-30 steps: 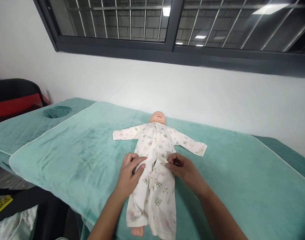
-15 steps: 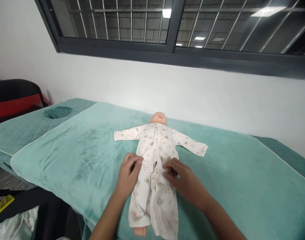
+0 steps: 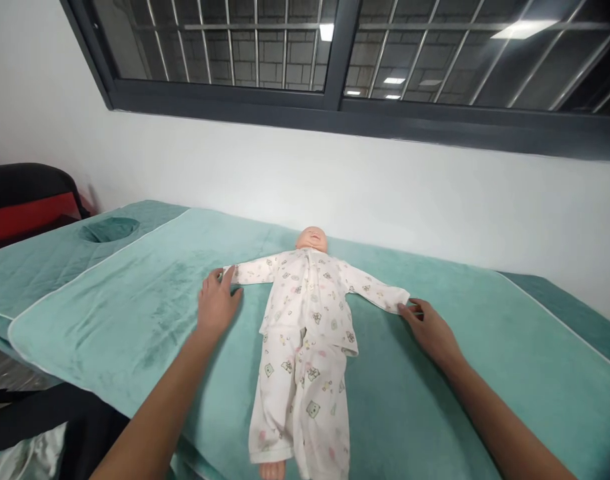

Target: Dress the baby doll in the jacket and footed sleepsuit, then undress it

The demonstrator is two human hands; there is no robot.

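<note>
A baby doll (image 3: 312,239) lies on its back, dressed in a white printed top (image 3: 305,293) and matching pants (image 3: 297,400). Its sleeves stretch out to both sides, with no doll hands showing past the cuffs. My left hand (image 3: 218,303) is at the end of the left-side sleeve (image 3: 255,271), fingers apart and fingertips touching the cuff. At the other cuff, my right hand (image 3: 427,327) pinches the edge of the right-side sleeve (image 3: 379,293) between thumb and fingers. One doll foot (image 3: 273,470) shows below a pant leg.
A green plush cover (image 3: 135,320) lies over a massage bed with a face hole (image 3: 109,229) at the left. Behind stands a white wall (image 3: 435,200) under a barred window (image 3: 259,53). A black and red object (image 3: 29,200) is at far left, and crumpled cloth (image 3: 29,457) at lower left.
Both hands have moved from the doll's waist outward to the two sleeve cuffs. The top's hem now lies spread flat over the waist of the pants.
</note>
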